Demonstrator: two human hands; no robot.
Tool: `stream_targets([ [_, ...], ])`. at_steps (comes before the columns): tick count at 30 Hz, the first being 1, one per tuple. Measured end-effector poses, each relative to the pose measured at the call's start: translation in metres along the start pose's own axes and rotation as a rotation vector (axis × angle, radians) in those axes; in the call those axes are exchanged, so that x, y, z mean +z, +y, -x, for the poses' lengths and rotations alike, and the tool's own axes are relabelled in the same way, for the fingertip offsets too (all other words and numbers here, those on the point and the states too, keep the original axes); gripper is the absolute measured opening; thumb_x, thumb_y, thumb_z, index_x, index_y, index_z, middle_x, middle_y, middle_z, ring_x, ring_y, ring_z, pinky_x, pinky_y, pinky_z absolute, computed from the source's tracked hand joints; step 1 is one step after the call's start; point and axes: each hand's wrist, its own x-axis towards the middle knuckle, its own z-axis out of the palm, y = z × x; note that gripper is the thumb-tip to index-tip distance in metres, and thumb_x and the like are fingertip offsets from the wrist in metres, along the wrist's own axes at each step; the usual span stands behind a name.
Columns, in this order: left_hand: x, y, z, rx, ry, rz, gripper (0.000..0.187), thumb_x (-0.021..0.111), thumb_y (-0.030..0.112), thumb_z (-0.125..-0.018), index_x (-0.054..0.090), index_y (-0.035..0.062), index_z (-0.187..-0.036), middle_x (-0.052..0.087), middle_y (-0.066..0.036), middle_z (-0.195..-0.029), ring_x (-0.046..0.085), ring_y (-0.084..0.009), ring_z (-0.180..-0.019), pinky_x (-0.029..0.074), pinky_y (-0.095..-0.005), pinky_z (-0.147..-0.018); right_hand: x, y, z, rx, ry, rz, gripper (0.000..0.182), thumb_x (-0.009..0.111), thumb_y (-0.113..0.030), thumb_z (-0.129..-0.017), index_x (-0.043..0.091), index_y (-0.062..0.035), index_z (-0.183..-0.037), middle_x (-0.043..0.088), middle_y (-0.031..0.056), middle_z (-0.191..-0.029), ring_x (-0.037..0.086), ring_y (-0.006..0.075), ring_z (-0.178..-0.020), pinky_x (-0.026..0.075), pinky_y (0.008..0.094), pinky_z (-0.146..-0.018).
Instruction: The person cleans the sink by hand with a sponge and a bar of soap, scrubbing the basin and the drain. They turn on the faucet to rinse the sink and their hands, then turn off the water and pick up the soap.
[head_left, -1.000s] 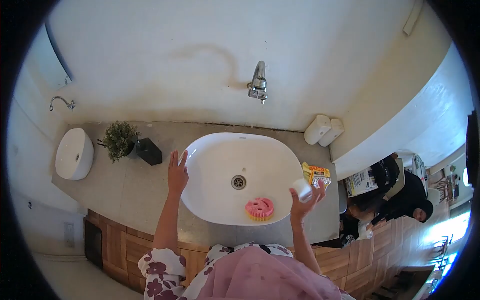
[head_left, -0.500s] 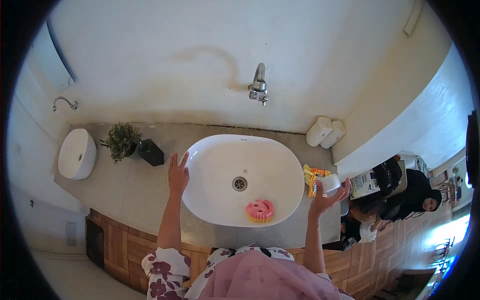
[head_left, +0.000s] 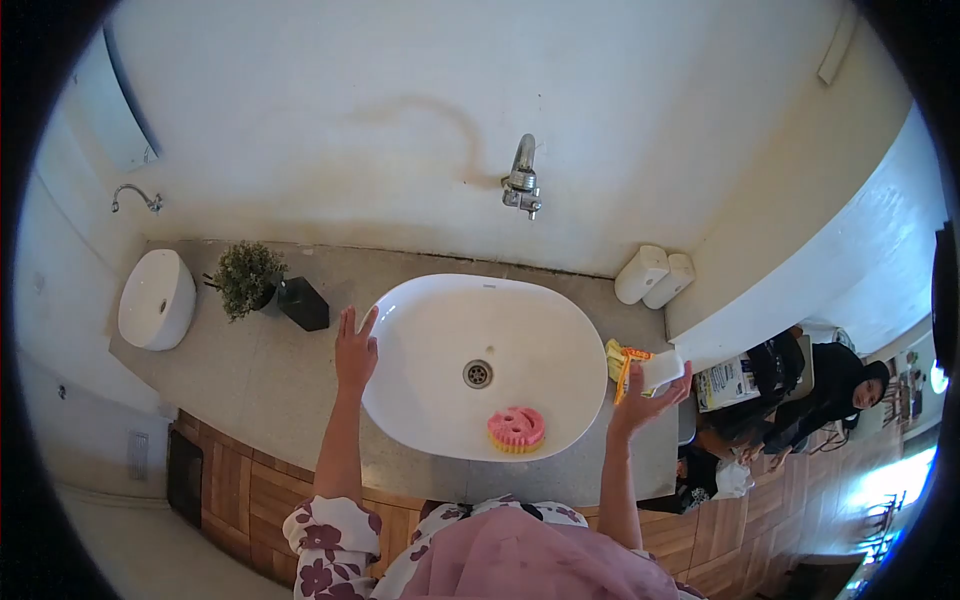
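My left hand (head_left: 356,352) is open beside the left rim of the white oval basin (head_left: 420,420), fingers pointing up and apart. My right hand (head_left: 645,402) is open past the basin's right rim, its thumb and fingers spread. A plain white object (head_left: 662,368) shows between its thumb and fingers; I cannot tell whether they touch it. Just behind the thumb is a yellow and orange packet (head_left: 622,362). Inside the basin, at the lower right, lies a round pink and yellow sponge (head_left: 516,430) with a smiling face, below the drain (head_left: 478,374).
A chrome tap (head_left: 522,180) juts from the wall above the basin. Two white containers (head_left: 642,275) stand at the back right. A potted plant (head_left: 245,278), a black bottle (head_left: 302,304) and a second basin (head_left: 158,300) are on the left. A person (head_left: 820,395) is beyond the counter's right end.
The view has shifted slightly. My right hand has moved a little left and down, and its fingers overlap more of the packet. My left hand looks nearly unchanged.
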Motion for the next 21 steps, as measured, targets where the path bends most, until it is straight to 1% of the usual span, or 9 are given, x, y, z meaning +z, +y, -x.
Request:
stream_targets([
  [3, 0.0, 0.0, 0.0, -0.002, -0.013, -0.018, 0.066, 0.061, 0.004, -0.08, 0.045, 0.0255, -0.14, 0.037, -0.025, -0.143, 0.033, -0.0384, -0.136, 0.034, -0.0435, -0.109, -0.01, 0.01, -0.006, -0.167, -0.005, 0.048, 0.051, 0.08, -0.027, -0.073, 0.047, -0.013, -0.109, 0.035, 0.0164, -0.143, 0.029, 0.0381, -0.135, 0.022, 0.0591, -0.109],
  [5, 0.001, -0.001, -0.001, -0.002, -0.017, -0.026, 0.065, 0.061, 0.004, -0.081, 0.045, 0.0258, -0.14, 0.037, -0.025, -0.144, 0.033, -0.0384, -0.136, 0.034, -0.0435, -0.109, -0.022, 0.021, -0.014, -0.738, -0.085, 0.362, 0.067, 0.079, -0.03, -0.075, 0.044, -0.0074, -0.126, 0.034, 0.0166, -0.143, 0.034, 0.0377, -0.13, 0.026, 0.0551, -0.108],
  [10, 0.0, 0.0, 0.001, -0.002, -0.003, -0.017, 0.065, 0.061, 0.004, -0.08, 0.045, 0.0262, -0.14, 0.036, -0.025, -0.144, 0.033, -0.0383, -0.136, 0.035, -0.0434, -0.108, -0.021, 0.004, -0.036, 0.095, 0.176, -0.024, 0.047, 0.079, -0.024, -0.076, 0.048, -0.0111, -0.109, 0.036, 0.0157, -0.138, 0.033, 0.0368, -0.133, 0.025, 0.0587, -0.108],
  [11, -0.001, 0.001, 0.002, -0.001, -0.005, -0.016, 0.065, 0.061, 0.004, -0.08, 0.045, 0.0262, -0.14, 0.036, -0.025, -0.144, 0.033, -0.0383, -0.136, 0.035, -0.0434, -0.108, -0.028, 0.001, -0.038, 0.096, 0.176, -0.022, 0.047, 0.079, -0.024, -0.076, 0.048, -0.0111, -0.109, 0.036, 0.0157, -0.138, 0.033, 0.0368, -0.133, 0.025, 0.0587, -0.108],
  [13, -0.002, 0.001, -0.001, -0.014, -0.032, -0.017, 0.066, 0.061, 0.004, -0.08, 0.045, 0.0272, -0.14, 0.036, -0.024, -0.144, 0.033, -0.0376, -0.136, 0.036, -0.0437, -0.107, -0.042, -0.002, -0.039, -0.724, 0.01, 0.314, 0.059, 0.078, -0.023, -0.079, 0.044, -0.0058, -0.125, 0.036, 0.017, -0.137, 0.036, 0.0361, -0.129, 0.031, 0.0516, -0.107],
  [14, -0.001, 0.001, -0.001, -0.015, -0.033, -0.013, 0.066, 0.061, 0.004, -0.08, 0.045, 0.0272, -0.14, 0.036, -0.024, -0.144, 0.033, -0.0376, -0.136, 0.036, -0.0437, -0.107, -0.047, 0.009, -0.039, -0.773, 0.004, 0.379, 0.073, 0.078, -0.024, -0.078, 0.037, -0.0037, -0.135, 0.037, 0.0185, -0.136, 0.037, 0.0359, -0.127, 0.034, 0.0475, -0.105],
  [15, -0.001, 0.001, -0.002, -0.023, -0.035, -0.019, 0.066, 0.061, 0.004, -0.081, 0.045, 0.0277, -0.14, 0.036, -0.023, -0.144, 0.033, -0.037, -0.136, 0.036, -0.0439, -0.107, -0.046, 0.01, -0.043, -0.777, 0.003, 0.38, 0.073, 0.078, -0.024, -0.078, 0.037, -0.0037, -0.135, 0.037, 0.0185, -0.136, 0.037, 0.0359, -0.127, 0.034, 0.0475, -0.105],
  [17, -0.001, 0.001, -0.001, -0.032, -0.04, -0.028, 0.066, 0.061, 0.004, -0.081, 0.045, 0.0282, -0.14, 0.037, -0.022, -0.144, 0.033, -0.0365, -0.137, 0.037, -0.044, -0.107, -0.044, 0.011, -0.047, -0.075, 0.184, 0.22, 0.077, 0.079, -0.032, -0.077, 0.037, -0.006, -0.136, 0.038, 0.0189, -0.136, 0.036, 0.0359, -0.129, 0.034, 0.0491, -0.106],
  [21, -0.002, 0.001, -0.001, -0.038, -0.032, -0.011, 0.067, 0.061, 0.005, -0.081, 0.044, 0.0289, -0.14, 0.037, -0.021, -0.145, 0.033, -0.0355, -0.137, 0.036, -0.0439, -0.107, -0.052, -0.001, -0.054, -0.131, 0.159, 0.145, 0.079, 0.077, -0.038, -0.078, 0.036, -0.0038, -0.136, 0.037, 0.0172, -0.138, 0.037, 0.0332, -0.129, 0.039, 0.0485, -0.102],
])
